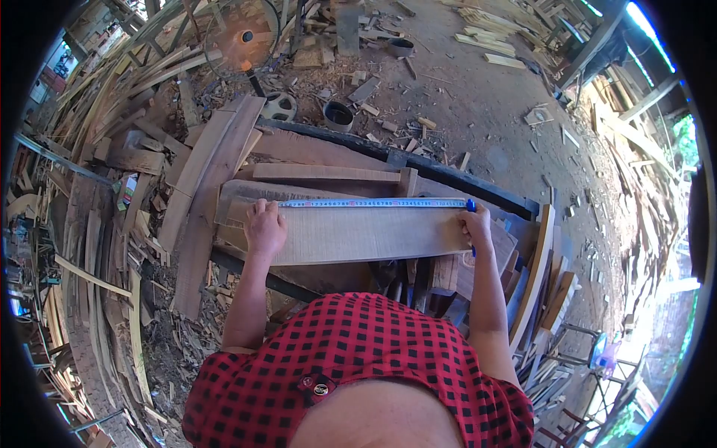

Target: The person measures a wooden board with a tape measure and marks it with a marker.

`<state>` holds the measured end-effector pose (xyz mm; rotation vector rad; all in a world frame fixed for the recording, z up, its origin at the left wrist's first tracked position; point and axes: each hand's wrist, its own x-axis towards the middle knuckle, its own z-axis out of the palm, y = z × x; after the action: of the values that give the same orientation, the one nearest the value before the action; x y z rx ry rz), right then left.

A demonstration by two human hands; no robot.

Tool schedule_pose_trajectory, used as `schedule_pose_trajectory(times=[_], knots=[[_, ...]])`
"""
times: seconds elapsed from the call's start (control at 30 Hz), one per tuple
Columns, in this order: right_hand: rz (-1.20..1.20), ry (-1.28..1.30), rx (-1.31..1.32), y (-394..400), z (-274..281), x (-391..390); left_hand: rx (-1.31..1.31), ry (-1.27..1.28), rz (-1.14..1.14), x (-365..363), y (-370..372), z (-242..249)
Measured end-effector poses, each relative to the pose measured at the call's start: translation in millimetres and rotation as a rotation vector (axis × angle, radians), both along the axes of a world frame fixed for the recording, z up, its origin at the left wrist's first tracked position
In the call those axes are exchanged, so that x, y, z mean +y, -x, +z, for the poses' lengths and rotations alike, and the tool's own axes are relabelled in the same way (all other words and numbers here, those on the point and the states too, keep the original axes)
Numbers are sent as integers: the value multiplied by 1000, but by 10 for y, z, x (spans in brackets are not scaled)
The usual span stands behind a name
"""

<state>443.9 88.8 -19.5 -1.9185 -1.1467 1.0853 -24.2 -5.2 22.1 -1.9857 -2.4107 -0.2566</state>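
Observation:
A wide, flat wooden board point(366, 233) lies across the workbench in front of me. Along its far edge a light-blue measuring tape point(373, 203) is stretched straight from left to right. My left hand point(267, 226) rests on the board's left part, its fingers closed over the tape's left end; they hide what lies beneath them. At the board's right end my right hand point(475, 225) is curled around a blue pen point(471, 205), which stands beside the tape's right end. Whether this hand also grips the tape cannot be made out.
Behind the board lies a narrower wooden piece point(325, 172). Long curved planks point(209, 168) lean at the left, and upright boards point(534, 276) stand at the right. A dark round pot point(338, 116) sits on the ground beyond the bench, among wood scraps. A spoked wheel point(243, 37) stands farther back.

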Motion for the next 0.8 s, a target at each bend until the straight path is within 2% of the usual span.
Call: schedule_pose_trajectory(times=[0.2,0.5,0.8], knots=[[-14,-4,2,-14,-51,5,-36,42,20,4,-6,39],[-18,-32,42,17,-7,-30,-101,-52,30,-4,79,-111],[-16,-35,107,-29,-49,-41,-321,-151,43,-83,146,-195]])
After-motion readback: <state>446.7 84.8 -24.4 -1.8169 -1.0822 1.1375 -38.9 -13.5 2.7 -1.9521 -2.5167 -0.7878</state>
